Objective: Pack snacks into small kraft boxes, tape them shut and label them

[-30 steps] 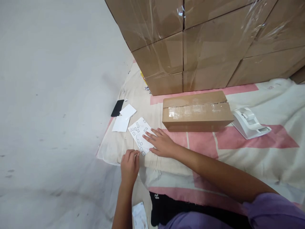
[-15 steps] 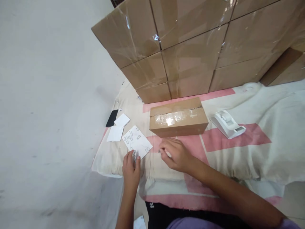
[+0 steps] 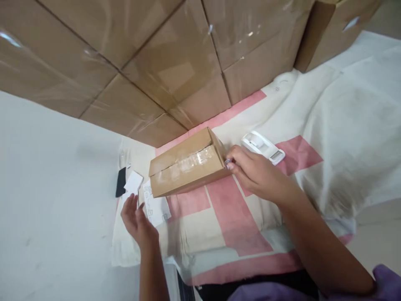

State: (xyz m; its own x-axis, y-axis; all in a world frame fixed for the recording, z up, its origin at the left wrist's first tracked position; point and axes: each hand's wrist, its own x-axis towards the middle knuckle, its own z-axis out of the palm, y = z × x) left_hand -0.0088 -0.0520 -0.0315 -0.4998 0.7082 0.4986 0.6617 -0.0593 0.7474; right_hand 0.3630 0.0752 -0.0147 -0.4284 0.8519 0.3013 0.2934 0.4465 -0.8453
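Note:
A taped cardboard box (image 3: pixel 184 165) lies on the cloth-covered surface, clear tape running along its top seam. Against its right end is my right hand (image 3: pixel 253 173), thumb and forefinger pinched on a tiny pale piece too small to name. My left hand (image 3: pixel 138 219) is apart from the box, fingers spread and holding nothing, beside a white sheet with small printed or drawn shapes (image 3: pixel 156 209). Part of that sheet is hidden behind the box. Two blank white papers lie close by, the upper white paper (image 3: pixel 134 181) overlapping the lower.
Stacked, taped cardboard boxes (image 3: pixel 175 79) form a wall behind. A white tape dispenser (image 3: pixel 263 147) sits right of the box, and a roll of tape (image 3: pixel 283 79) lies farther back. A flat black object (image 3: pixel 120 182) is at the left edge, near the white wall (image 3: pixel 56 200).
My right hand has moved from in front of the box to its right end. My left hand has lifted off the sheet. The box now sits angled, partly over the sheet; the view has shifted.

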